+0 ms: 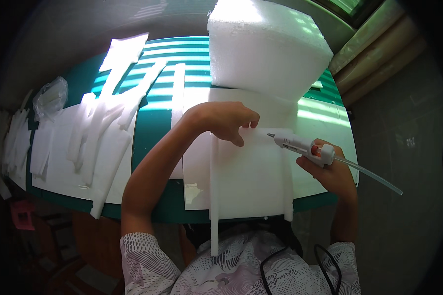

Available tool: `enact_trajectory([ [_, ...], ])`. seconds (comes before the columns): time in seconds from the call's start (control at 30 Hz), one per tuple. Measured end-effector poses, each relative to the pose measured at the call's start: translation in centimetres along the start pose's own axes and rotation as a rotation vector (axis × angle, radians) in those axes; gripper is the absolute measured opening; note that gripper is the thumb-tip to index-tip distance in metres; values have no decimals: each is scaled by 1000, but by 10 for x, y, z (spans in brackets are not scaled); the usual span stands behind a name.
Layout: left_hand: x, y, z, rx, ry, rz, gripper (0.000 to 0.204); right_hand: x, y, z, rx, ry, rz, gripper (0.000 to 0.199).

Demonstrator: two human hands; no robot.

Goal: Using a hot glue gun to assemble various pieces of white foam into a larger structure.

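A white foam sheet lies in front of me, with a narrow foam strip along its left side and another foam strip along its right. The left strip sticks out past the table's near edge. Over the sheet's far left corner is my left hand, its thumb and bent fingers apart and nothing visible between them. My right hand grips a white hot glue gun to the right of the sheet. Its metal nozzle points left above the sheet's far right part, and a clear glue stick protrudes from its back.
A big white foam block stands at the back of the green table. Loose foam strips and a clear plastic bag lie to the left. A white board is beneath the sheet. A black cable hangs near my body.
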State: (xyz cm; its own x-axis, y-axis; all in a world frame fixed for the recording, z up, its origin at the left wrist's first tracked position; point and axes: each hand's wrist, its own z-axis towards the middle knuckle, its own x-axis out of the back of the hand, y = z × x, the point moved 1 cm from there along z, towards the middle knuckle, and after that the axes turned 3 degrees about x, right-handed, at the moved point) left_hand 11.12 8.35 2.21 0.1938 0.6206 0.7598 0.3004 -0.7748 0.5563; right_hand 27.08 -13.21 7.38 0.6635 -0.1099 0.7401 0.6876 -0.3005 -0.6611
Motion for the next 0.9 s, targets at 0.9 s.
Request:
enact_trajectory([
  [0.9,-24,30,5,123,-4,184,43,8,51,-33,-126,268,269,24],
])
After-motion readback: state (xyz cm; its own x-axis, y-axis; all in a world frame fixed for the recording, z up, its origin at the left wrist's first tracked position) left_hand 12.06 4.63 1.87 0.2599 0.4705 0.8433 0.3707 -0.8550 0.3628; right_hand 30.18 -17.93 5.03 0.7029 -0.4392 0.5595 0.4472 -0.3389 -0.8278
